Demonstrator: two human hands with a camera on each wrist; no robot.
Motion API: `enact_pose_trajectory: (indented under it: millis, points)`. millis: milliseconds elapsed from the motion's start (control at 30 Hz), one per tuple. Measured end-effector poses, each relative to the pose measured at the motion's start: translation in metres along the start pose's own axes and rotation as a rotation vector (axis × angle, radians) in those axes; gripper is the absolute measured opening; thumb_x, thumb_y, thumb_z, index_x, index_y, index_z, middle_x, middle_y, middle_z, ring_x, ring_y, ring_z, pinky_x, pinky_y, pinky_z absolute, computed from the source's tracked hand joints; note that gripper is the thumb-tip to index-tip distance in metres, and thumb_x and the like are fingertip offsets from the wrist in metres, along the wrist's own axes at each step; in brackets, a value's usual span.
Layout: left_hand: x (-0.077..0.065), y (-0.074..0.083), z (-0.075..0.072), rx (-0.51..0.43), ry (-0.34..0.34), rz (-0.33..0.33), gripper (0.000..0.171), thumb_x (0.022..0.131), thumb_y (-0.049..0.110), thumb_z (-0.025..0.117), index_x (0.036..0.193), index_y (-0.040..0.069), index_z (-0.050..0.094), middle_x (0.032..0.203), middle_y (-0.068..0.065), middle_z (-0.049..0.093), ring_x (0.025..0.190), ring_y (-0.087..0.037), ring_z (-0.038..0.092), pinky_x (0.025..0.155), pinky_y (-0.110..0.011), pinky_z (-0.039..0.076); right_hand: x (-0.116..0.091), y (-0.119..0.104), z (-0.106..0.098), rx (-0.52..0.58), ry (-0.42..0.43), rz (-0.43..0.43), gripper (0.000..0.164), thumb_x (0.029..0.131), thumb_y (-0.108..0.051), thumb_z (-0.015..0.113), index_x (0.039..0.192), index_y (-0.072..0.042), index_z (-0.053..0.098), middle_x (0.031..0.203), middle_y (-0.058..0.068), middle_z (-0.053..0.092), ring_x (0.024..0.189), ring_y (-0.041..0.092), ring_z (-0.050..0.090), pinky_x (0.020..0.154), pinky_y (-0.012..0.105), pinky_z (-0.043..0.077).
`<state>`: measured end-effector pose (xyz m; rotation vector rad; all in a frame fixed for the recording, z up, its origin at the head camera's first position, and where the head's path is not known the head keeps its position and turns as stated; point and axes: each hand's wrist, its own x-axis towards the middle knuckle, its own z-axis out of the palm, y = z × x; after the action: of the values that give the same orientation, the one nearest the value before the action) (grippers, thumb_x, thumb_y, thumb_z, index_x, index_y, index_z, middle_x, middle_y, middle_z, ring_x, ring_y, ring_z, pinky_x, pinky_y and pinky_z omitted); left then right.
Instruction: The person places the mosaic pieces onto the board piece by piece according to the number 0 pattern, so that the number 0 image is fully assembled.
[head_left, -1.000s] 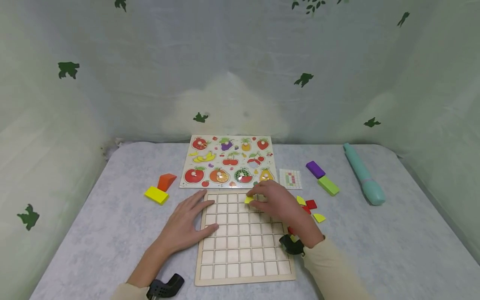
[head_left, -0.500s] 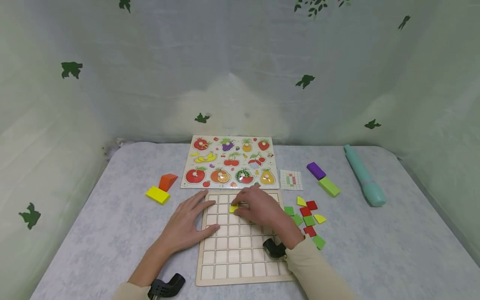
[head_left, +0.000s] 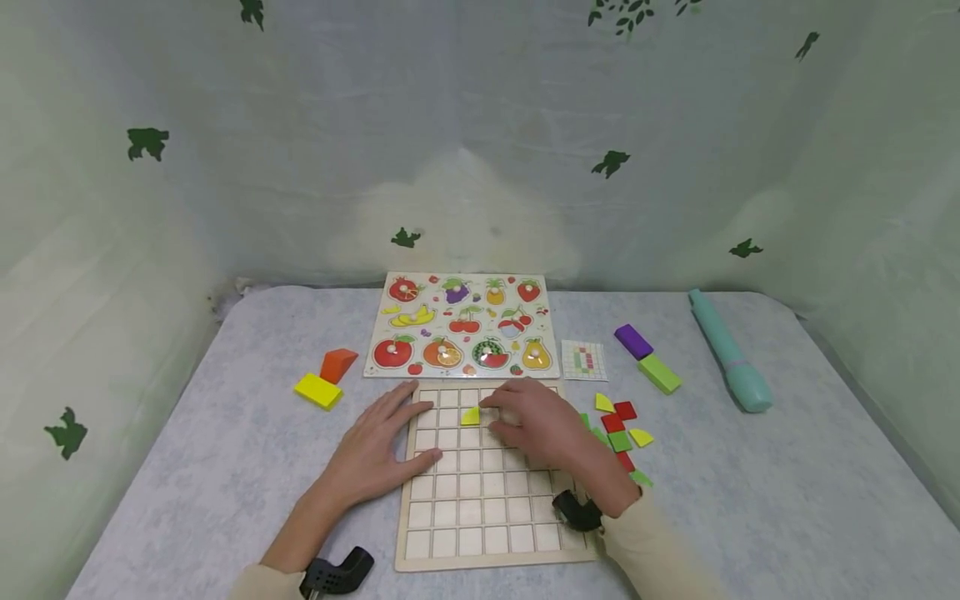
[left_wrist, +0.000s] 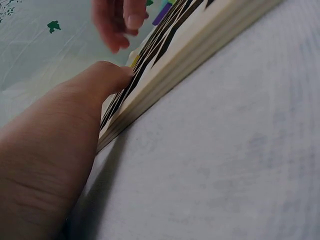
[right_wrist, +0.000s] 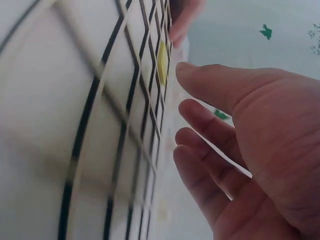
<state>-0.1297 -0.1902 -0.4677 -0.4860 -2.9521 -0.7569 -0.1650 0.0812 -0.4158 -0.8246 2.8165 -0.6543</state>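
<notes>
No words, brands or numbers can be read. Beyond the right hand (head_left: 546, 425) and to its right, a small card (head_left: 583, 361) shows a coloured grid, any characters too small to tell; the fruit board (head_left: 462, 337) beyond the hand shows pictures.

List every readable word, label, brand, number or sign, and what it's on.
None readable.
Fruit board: pictures, no lettering I can make out.
Pattern card beside it: colored squares; any print is too small to read.
Grid board and yellow piece: no text visible.
</notes>
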Motion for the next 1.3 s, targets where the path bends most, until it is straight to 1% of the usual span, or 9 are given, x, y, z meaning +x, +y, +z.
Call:
enact_pose_trajectory:
  millis: [167,267,400,567,767,900,1033,1133,1300]
  points:
    - [0.001,0.002,0.002,0.005,-0.005,0.009,0.071,0.084,0.055,0.076,0.143,0.019,0.06,0.168,-0.008,0.033,0.151,-0.036,0.036,0.116,-0.062,0.039,-0.027,0.016,-0.019,-0.007,0.048,0.027,0.032,0.092,-0.021,0.079,0.123,-0.019,0.075,0.126,0.0,0.07,0.123,0.023,0.061,0.099,0.04,0.056]
    - [0.001,0.001,0.002,0.013,-0.016,-0.001,0.072,0.085,0.056,0.075,0.145,0.018,0.059,0.168,-0.008,0.033,0.151,-0.038,0.035,0.118,-0.062,0.036,-0.04,0.027,-0.03,-0.029,0.068,0.053,0.031,0.091,-0.019,0.08,0.122,-0.017,0.076,0.126,0.001,0.07,0.125,0.025,0.06,0.099,0.042,0.056]
    - [-0.002,-0.001,0.001,0.021,-0.019,-0.016,0.072,0.086,0.056,0.074,0.145,0.017,0.059,0.167,-0.009,0.035,0.151,-0.04,0.035,0.121,-0.061,0.032,-0.051,0.043,-0.042,-0.035,0.089,0.09,0.029,0.092,-0.019,0.079,0.12,-0.015,0.076,0.125,0.002,0.07,0.124,0.026,0.06,0.1,0.045,0.056]
    - [-0.004,-0.003,0.001,0.011,-0.017,-0.022,0.072,0.085,0.055,0.075,0.145,0.018,0.058,0.168,-0.012,0.031,0.153,-0.038,0.031,0.12,-0.063,0.033,-0.056,0.065,-0.054,0.038,0.08,0.187,0.036,0.093,-0.021,0.078,0.127,-0.013,0.073,0.13,0.007,0.068,0.121,0.03,0.06,0.094,0.046,0.059]
    - [0.0,0.0,0.002,0.024,-0.023,-0.017,0.073,0.086,0.057,0.073,0.146,0.018,0.057,0.169,-0.013,0.03,0.156,-0.034,0.025,0.122,-0.062,0.028,-0.061,0.094,-0.058,0.064,0.064,0.251,0.034,0.095,-0.017,0.074,0.128,-0.007,0.071,0.128,0.011,0.069,0.117,0.033,0.063,0.094,0.048,0.059]
    - [0.004,0.001,0.002,0.026,-0.026,-0.001,0.073,0.086,0.057,0.073,0.146,0.018,0.057,0.169,-0.012,0.029,0.157,-0.033,0.025,0.123,-0.061,0.027,-0.062,0.108,-0.056,0.061,0.049,0.258,0.035,0.094,-0.016,0.076,0.127,-0.004,0.071,0.125,0.012,0.071,0.114,0.032,0.064,0.095,0.05,0.059]
    - [0.005,0.003,0.0,0.017,-0.029,-0.002,0.073,0.086,0.056,0.073,0.146,0.019,0.057,0.169,-0.012,0.029,0.156,-0.033,0.025,0.123,-0.061,0.028,-0.063,0.116,-0.056,0.065,0.04,0.265,0.037,0.093,-0.017,0.077,0.127,-0.003,0.07,0.123,0.012,0.071,0.112,0.031,0.065,0.095,0.05,0.058]
    - [0.005,0.003,0.0,0.011,-0.03,-0.006,0.072,0.086,0.056,0.074,0.145,0.019,0.058,0.169,-0.012,0.029,0.156,-0.033,0.026,0.123,-0.061,0.028,-0.066,0.122,-0.057,0.07,0.021,0.279,0.037,0.094,-0.018,0.076,0.127,-0.004,0.07,0.122,0.011,0.07,0.112,0.031,0.064,0.095,0.051,0.058]
    - [0.001,0.003,0.0,0.01,-0.025,-0.011,0.071,0.086,0.056,0.074,0.145,0.019,0.058,0.169,-0.012,0.03,0.156,-0.034,0.027,0.122,-0.062,0.029,-0.072,0.13,-0.061,0.082,-0.007,0.279,0.032,0.093,-0.014,0.075,0.124,-0.005,0.071,0.121,0.012,0.07,0.112,0.032,0.062,0.094,0.053,0.058]
